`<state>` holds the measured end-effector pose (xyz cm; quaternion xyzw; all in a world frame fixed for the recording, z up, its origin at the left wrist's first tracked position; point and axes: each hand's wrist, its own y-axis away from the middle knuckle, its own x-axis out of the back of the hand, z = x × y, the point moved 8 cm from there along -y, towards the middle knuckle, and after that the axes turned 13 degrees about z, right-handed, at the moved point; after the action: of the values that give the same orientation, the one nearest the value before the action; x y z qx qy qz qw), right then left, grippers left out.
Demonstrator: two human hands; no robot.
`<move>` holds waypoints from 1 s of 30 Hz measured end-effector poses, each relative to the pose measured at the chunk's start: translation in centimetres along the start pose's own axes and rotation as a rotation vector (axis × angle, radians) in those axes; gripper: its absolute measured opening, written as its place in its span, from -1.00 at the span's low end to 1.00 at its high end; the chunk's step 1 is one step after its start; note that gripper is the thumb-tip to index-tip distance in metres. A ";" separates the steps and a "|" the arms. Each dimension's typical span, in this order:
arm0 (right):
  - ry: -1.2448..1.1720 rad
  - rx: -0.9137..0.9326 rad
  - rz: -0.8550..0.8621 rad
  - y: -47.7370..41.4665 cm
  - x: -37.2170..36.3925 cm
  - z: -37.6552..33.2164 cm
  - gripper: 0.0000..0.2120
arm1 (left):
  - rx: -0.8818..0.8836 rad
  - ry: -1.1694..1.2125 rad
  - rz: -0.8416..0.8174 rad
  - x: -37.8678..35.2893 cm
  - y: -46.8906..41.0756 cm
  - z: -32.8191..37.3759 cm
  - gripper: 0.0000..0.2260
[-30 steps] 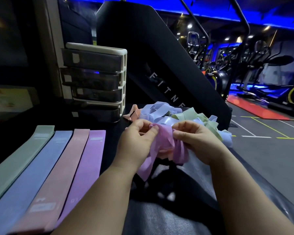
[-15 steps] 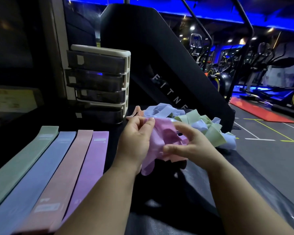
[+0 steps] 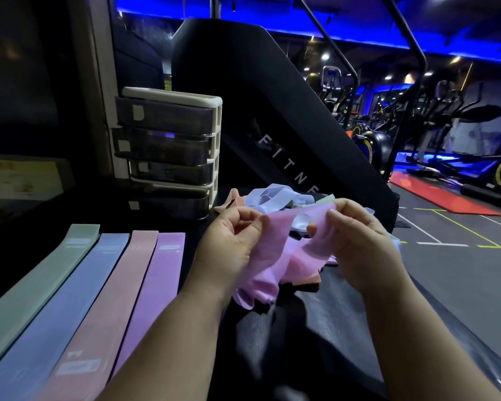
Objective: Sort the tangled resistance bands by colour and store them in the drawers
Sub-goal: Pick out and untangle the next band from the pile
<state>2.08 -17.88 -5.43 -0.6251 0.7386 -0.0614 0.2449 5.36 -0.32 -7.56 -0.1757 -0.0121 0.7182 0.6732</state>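
Observation:
Both hands hold a purple resistance band [image 3: 275,250] stretched between them above the black surface. My left hand [image 3: 229,241] pinches its left edge and my right hand [image 3: 359,244] pinches its right edge. Behind and under it lies the tangled pile of bands [image 3: 272,199], pale blue, green and peach. Four bands lie flat side by side at the left: green [image 3: 41,282], blue [image 3: 70,299], pink [image 3: 110,296] and purple [image 3: 156,285]. A small cream drawer unit [image 3: 168,151] with several dark shut drawers stands behind them.
A big black gym machine panel [image 3: 272,125] rises right behind the pile. The black surface [image 3: 315,328] drops off at its right edge to the grey gym floor [image 3: 460,270]. Exercise machines stand far right.
The hands have moved apart and spread the purple band wide between them; before it was bunched between the fingers. The hands sit a little higher.

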 end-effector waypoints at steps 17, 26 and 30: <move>-0.261 0.061 0.209 -0.4 2.6 -2.5 -0.89 | 0.017 -0.406 -0.223 -1.0 0.5 -2.5 -0.96; 0.099 -0.047 0.221 -0.7 2.9 -0.6 -0.85 | 0.096 -0.034 0.054 1.0 -0.5 -0.8 -0.93; 0.470 -0.071 0.078 0.2 1.5 0.7 -0.70 | 0.177 0.059 0.075 1.3 -0.7 -1.5 -0.85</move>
<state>2.02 -19.11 -6.57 -0.5730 0.8004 -0.1698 0.0460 6.43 0.65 -9.04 -0.1369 0.0779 0.7355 0.6589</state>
